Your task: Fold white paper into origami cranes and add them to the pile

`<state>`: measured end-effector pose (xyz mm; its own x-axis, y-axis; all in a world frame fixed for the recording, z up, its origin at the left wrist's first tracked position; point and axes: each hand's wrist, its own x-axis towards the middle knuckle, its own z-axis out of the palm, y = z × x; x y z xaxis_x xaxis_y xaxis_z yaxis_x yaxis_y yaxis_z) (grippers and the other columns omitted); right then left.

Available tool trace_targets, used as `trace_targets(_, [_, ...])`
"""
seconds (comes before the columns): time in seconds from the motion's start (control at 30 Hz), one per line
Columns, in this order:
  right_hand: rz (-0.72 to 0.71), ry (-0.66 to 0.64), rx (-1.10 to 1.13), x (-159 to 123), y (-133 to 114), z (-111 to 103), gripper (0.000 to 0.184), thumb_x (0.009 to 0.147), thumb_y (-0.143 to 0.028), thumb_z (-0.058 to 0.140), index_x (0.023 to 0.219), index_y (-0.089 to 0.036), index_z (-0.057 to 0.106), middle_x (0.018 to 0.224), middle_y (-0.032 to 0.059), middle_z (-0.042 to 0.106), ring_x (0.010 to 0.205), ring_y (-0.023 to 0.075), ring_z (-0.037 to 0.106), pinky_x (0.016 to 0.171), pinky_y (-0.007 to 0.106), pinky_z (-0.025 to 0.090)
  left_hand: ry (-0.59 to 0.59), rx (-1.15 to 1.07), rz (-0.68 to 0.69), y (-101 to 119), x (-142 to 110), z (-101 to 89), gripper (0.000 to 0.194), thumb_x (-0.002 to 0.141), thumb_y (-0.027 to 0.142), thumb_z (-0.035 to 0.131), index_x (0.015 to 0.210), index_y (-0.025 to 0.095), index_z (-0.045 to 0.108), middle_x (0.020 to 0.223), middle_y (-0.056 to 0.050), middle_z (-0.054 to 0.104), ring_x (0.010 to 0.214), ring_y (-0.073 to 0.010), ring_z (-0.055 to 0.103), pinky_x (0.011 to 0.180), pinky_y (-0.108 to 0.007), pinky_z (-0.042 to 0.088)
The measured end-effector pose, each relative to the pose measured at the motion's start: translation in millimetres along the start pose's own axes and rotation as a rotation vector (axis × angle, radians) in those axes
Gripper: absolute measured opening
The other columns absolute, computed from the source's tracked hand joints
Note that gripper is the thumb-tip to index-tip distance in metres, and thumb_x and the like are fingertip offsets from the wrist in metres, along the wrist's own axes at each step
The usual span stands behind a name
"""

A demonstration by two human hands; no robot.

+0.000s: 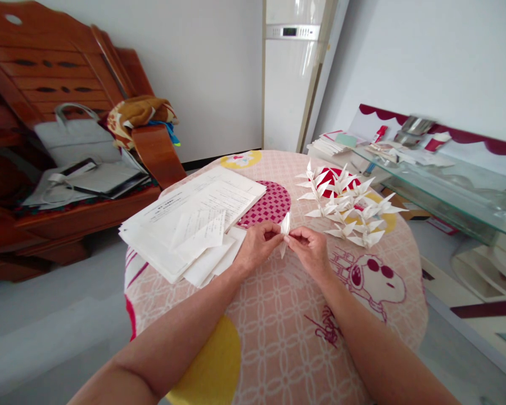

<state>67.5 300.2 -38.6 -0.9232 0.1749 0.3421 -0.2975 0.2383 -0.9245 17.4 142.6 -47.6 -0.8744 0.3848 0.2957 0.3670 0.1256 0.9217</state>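
Observation:
Between my two hands, above the middle of the round table, is a small folded white paper crane [285,225], narrow and pointed at top and bottom. My left hand [261,242] pinches it from the left with thumb and forefinger. From the other side my right hand [310,247] pinches it too, fingers curled in. Several finished white paper cranes [341,216] stand grouped on the tablecloth to the right, beyond my right hand. A stack of printed paper sheets [185,219] lies left of my left hand, with smaller cut pieces [217,261] at its near edge.
A patterned pink tablecloth [274,337] covers the table. At the right stands a glass shelf [447,197] holding papers, a red cup and metal containers. On the left is a wooden bench [67,73] with a bag [76,140]; a tall white air conditioner [289,84] stands behind.

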Motion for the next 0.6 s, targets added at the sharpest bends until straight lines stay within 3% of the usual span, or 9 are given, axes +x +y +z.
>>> trace_targets(0.43, [-0.093,-0.048,-0.082,-2.2,-0.9,-1.6,0.019,0.083,-0.033,0.067,0.071,-0.019,0.069,0.064,-0.0004,0.063,0.061,0.0143,0.055,0.059,0.026,0.043,0.015,0.008,-0.035,5.3,1.8,-0.9,0.022,0.083,0.032,0.065,0.073,0.012,0.066,0.067,-0.002,0.062,0.06,-0.0111,0.054,0.055,-0.021,0.04])
trace_targets(0.6, [-0.084,-0.08,-0.087,-3.3,0.1,-2.2,0.021,0.086,-0.035,0.063,0.074,-0.019,0.069,0.067,0.0005,0.063,0.064,0.0152,0.057,0.06,0.026,0.044,0.022,-0.036,-0.062,5.4,1.5,-0.5,0.02,0.081,0.031,0.066,0.076,0.012,0.068,0.071,-0.003,0.066,0.064,-0.0133,0.06,0.057,-0.021,0.044])
